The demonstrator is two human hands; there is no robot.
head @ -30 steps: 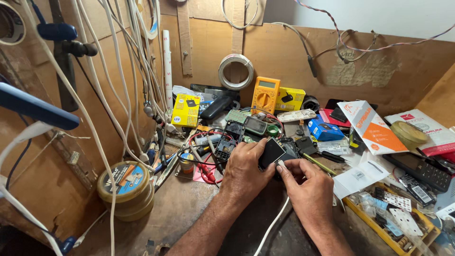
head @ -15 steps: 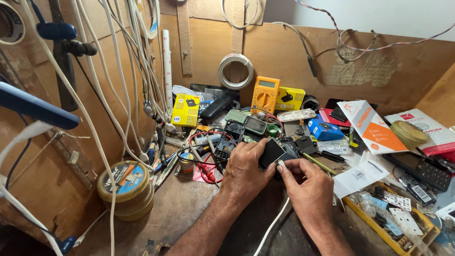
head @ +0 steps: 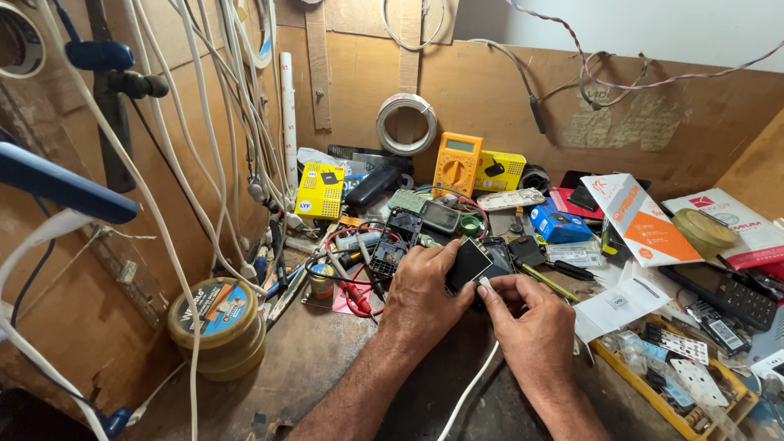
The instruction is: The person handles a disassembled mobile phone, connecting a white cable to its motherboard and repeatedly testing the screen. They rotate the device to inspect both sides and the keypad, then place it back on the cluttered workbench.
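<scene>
Black part point(head: 469, 263): small, flat, in front of the yellow meter point(head: 457, 162).
Left hand point(head: 425, 292): clamped on its left edge.
Right hand point(head: 527, 320): fingertips pinching its lower right corner.
</scene>
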